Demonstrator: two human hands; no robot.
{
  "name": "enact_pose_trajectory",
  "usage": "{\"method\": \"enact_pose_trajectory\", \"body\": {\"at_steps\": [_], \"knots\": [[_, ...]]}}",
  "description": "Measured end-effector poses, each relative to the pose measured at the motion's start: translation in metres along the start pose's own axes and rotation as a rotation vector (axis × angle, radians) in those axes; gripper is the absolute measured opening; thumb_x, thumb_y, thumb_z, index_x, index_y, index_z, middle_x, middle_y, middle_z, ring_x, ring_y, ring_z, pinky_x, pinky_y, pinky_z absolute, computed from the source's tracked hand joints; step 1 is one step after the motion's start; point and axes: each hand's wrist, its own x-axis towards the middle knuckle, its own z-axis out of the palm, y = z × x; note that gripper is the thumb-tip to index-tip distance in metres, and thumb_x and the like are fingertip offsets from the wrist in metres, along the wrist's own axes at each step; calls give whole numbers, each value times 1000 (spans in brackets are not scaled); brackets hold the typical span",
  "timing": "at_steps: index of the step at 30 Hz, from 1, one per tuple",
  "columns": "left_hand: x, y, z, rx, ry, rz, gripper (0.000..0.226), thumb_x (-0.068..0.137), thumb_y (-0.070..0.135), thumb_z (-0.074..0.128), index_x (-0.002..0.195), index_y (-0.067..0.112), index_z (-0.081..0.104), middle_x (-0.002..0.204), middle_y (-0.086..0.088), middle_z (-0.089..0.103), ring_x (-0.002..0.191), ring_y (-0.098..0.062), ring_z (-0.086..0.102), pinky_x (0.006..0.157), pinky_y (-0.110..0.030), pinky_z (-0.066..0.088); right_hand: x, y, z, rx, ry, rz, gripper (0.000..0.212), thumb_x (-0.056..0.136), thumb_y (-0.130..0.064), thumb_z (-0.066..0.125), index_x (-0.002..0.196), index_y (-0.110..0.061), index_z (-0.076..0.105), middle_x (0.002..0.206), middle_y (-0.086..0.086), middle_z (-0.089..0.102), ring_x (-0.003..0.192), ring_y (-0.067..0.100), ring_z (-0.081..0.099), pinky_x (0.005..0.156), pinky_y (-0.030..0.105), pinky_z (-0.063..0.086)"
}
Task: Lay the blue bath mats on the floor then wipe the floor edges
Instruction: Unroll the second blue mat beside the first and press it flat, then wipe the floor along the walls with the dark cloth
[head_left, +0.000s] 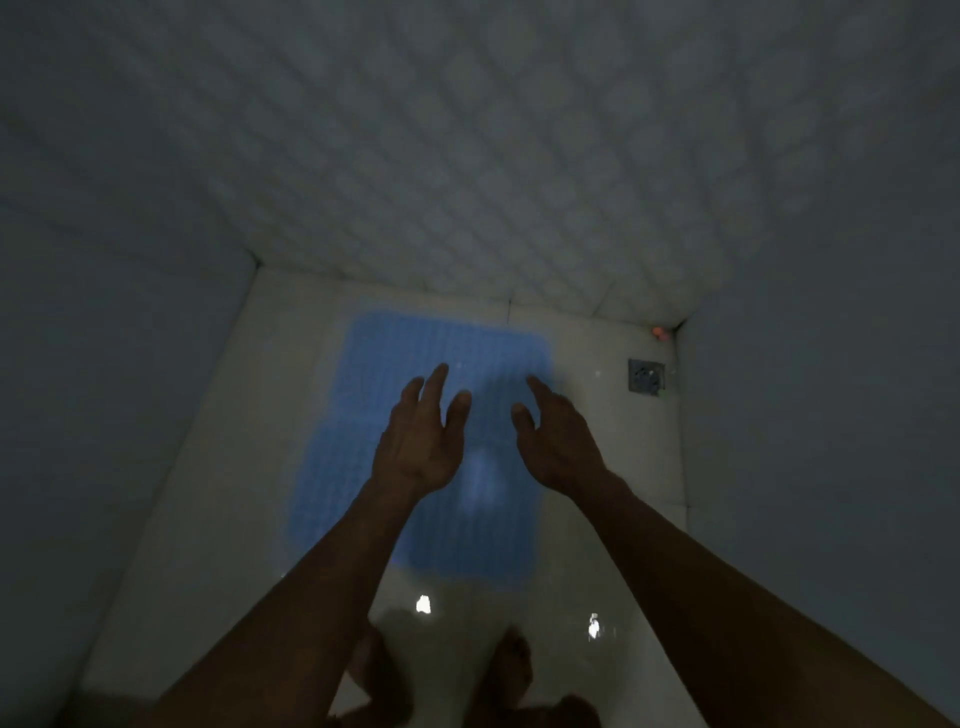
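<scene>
A blue bath mat (358, 415) lies flat on the pale tiled floor (613, 447) of a dim, narrow stall. Both my arms reach out over it. My left hand (423, 436) hovers above the mat's middle with straight, spread fingers and holds nothing. My right hand (556, 436) is beside it, fingers relaxed and slightly bent, also holding nothing. I cannot tell whether either hand touches the mat. Only one mat is in view.
A square metal floor drain (645, 375) sits near the far right corner, with a small orange object (660, 332) in that corner. Tiled walls close in on the left, far and right sides. My bare feet (511, 670) stand on the wet, shiny floor below the mat.
</scene>
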Motion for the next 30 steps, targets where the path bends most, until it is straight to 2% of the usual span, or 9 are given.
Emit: {"method": "enact_pose_trajectory", "body": {"at_steps": [2, 5, 10, 12, 14, 16, 19, 26, 30], "knots": [[-7, 48, -27, -40, 32, 46, 70, 99, 61, 28, 159, 25, 22, 164, -8, 25, 150, -26, 25, 121, -45, 24, -18, -28, -49, 51, 49, -29, 60, 105, -43, 37, 158, -20, 22, 159, 9, 32, 145, 27, 32, 118, 37, 25], [-13, 118, -66, -95, 94, 109, 67, 102, 57, 31, 159, 22, 23, 163, -9, 29, 149, -26, 27, 121, -47, 24, -34, -66, -124, 118, 164, -52, 57, 104, -42, 40, 155, -20, 28, 152, 15, 43, 138, 30, 42, 111, 36, 33], [-16, 228, -129, -232, 184, 257, 62, 102, 50, 43, 156, 22, 32, 153, -14, 44, 137, -29, 47, 115, -46, 36, -59, -130, -245, 231, 344, -90, 54, 104, -44, 40, 154, -24, 33, 147, 9, 51, 134, 26, 47, 110, 30, 33], [-17, 270, -152, -266, 196, 332, 60, 102, 48, 45, 155, 21, 34, 150, -14, 48, 134, -27, 50, 113, -40, 39, -65, -150, -283, 302, 427, -109, 52, 103, -46, 41, 151, -27, 37, 142, 7, 55, 129, 27, 52, 111, 35, 39], [-19, 307, -172, -274, 221, 411, 58, 102, 49, 45, 153, 22, 37, 146, -13, 52, 129, -26, 54, 107, -34, 41, -69, -168, -315, 371, 490, -134, 51, 100, -50, 43, 148, -31, 41, 131, 1, 59, 122, 28, 56, 105, 46, 47], [-19, 338, -188, -290, 235, 477, 55, 102, 51, 44, 150, 25, 40, 143, -12, 55, 126, -26, 56, 105, -35, 43, -77, -181, -339, 430, 537, -160, 52, 96, -55, 44, 145, -35, 43, 121, -3, 58, 120, 27, 57, 102, 50, 49], [-18, 376, -203, -300, 228, 557, 52, 102, 50, 46, 148, 25, 44, 138, -11, 58, 124, -26, 56, 105, -37, 43, -91, -188, -371, 476, 604, -183, 58, 88, -62, 44, 142, -39, 43, 131, 1, 58, 119, 25, 59, 102, 51, 48], [-7, 461, -215, -381, 173, 707, 50, 100, 47, 51, 144, 24, 48, 132, -9, 62, 114, -23, 59, 99, -34, 46, -110, -198, -458, 482, 766, -192, 51, 92, -57, 48, 141, -43, 43, 139, 0, 55, 119, 22, 58, 100, 53, 49], [8, 499, -219, -382, 166, 759, 51, 98, 48, 55, 143, 25, 49, 129, -7, 62, 107, -19, 58, 98, -36, 49, -105, -195, -497, 477, 825, -200, 52, 95, -51, 52, 145, -39, 41, 129, -1, 58, 114, 21, 60, 100, 51, 50]]}}
